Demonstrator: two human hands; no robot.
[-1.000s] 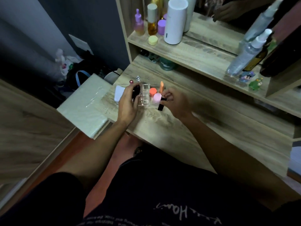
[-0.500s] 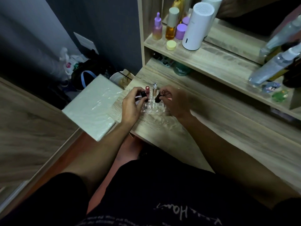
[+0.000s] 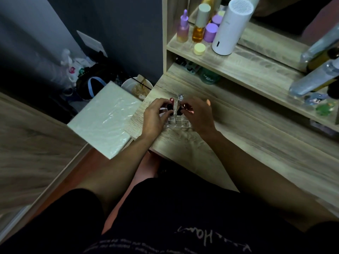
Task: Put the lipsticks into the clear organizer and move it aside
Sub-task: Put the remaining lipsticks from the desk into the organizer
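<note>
The clear organizer (image 3: 176,122) stands on the wooden desk (image 3: 238,143) near its left end. Three lipsticks stand upright in its far slots: a red-capped one (image 3: 171,100), a clear-topped one (image 3: 180,97) and a dark one (image 3: 180,109). My left hand (image 3: 156,116) grips the organizer's left side, fingers by the red-capped lipstick. My right hand (image 3: 199,114) covers the organizer's right side, and its fingers pinch the dark lipstick.
A white board (image 3: 104,118) juts out left of the desk, and beyond it stand a white bowl (image 3: 134,87) and bags. The shelf above holds bottles (image 3: 199,24), a yellow jar (image 3: 199,48) and a white cylinder (image 3: 230,26). Spray bottles (image 3: 315,77) lie at right.
Both hands carried the organizer to the desk's left end. The right hand brought the dark lipstick from the desk into a slot. The pink and orange items are out of sight.
</note>
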